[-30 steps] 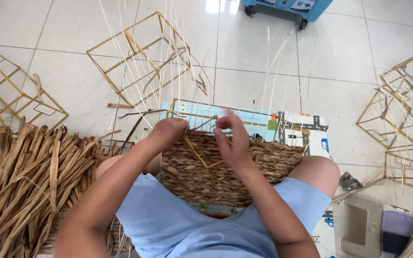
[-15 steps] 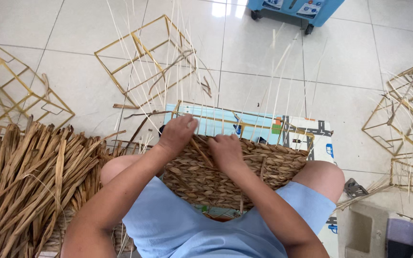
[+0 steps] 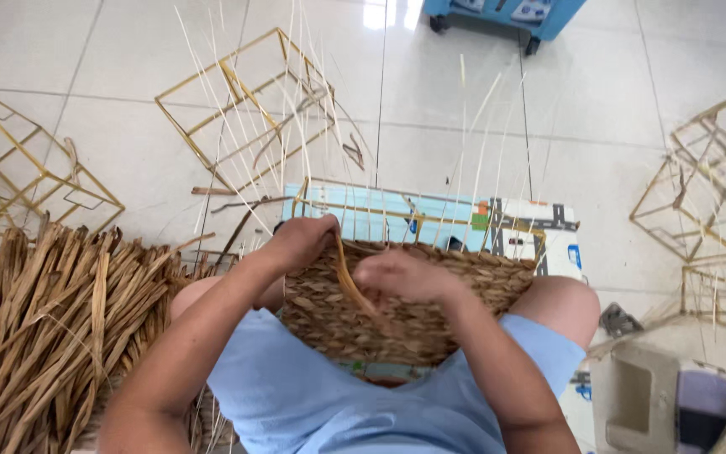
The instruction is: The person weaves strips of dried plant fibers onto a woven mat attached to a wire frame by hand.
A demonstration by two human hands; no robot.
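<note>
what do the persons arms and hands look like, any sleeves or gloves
Both arms are bare from the upper arm down, with no sleeves showing. The left hand and right hand wear no gloves; no rings, watch or bands are visible. The clothing over the lap is light blue fabric.
</note>
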